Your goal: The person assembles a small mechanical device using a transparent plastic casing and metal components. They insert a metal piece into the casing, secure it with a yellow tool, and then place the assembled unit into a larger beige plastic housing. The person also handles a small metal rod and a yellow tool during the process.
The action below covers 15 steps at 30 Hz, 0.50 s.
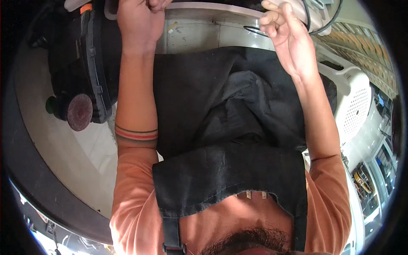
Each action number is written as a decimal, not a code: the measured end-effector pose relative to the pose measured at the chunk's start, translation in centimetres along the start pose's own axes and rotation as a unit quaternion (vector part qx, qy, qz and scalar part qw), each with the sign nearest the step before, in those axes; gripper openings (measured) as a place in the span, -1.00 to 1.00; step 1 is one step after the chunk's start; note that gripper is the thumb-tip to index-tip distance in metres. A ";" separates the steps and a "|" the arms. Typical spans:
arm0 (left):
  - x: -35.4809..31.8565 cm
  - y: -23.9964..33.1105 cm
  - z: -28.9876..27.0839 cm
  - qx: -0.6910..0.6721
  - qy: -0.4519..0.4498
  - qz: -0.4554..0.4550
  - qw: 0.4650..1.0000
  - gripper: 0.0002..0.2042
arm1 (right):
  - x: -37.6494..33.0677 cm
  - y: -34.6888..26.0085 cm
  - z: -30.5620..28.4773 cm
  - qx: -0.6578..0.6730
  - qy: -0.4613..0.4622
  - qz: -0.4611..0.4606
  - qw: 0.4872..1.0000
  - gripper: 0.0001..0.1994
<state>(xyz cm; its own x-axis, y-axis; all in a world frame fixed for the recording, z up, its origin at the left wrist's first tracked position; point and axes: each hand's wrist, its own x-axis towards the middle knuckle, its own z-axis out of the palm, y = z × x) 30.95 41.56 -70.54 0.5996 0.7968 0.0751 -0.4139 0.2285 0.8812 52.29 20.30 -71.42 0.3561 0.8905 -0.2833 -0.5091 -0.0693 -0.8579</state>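
Note:
My left hand point(142, 21) is at the top edge, where its fingers curl inward. The frame cuts part of it off, and whatever it may hold is hidden. Over to the right, my right hand point(293, 42) is raised, palm partly showing. Its fingers are apart and loosely bent, with nothing visible in them. A thin black cable point(255, 29) runs close to its fingertips and passes behind the hand. Just beyond that hand stands a pale plastic-looking part point(325, 29), cut by the top edge. A black apron point(229, 170) covers my front and lap.
To the left is a black strapped object point(92, 72) with a round, dull-red disc point(80, 112) beside it. A white perforated plastic piece point(355, 102) stands to my right. Pale floor tiles point(191, 36) show between my hands. A dark curved edge point(46, 187) borders the lower left.

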 end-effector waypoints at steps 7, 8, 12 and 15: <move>2.8 0.0 -0.5 0.013 -0.090 0.074 0.993 -0.67 | 0.8 0.0 0.0 0.060 0.007 -0.078 0.995 -0.51; 3.1 0.3 -1.0 0.006 -0.110 0.053 0.993 -0.66 | 1.0 -0.2 0.4 0.070 0.004 -0.081 0.994 -0.51; 3.2 1.5 0.6 0.053 -0.078 0.091 0.991 -0.64 | 1.5 -0.9 1.3 0.056 0.004 -0.100 0.993 -0.49; 4.7 1.3 -1.0 0.000 -0.117 0.093 0.989 -0.63 | 1.5 -1.2 0.3 0.064 -0.036 -0.124 0.990 -0.57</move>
<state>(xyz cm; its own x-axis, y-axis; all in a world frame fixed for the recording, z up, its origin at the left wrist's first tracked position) 32.55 46.17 -69.52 0.6547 0.6741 0.3419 -0.5322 0.0900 0.8418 53.22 21.88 -70.70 0.4291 0.9026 -0.0354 -0.5099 0.2097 -0.8343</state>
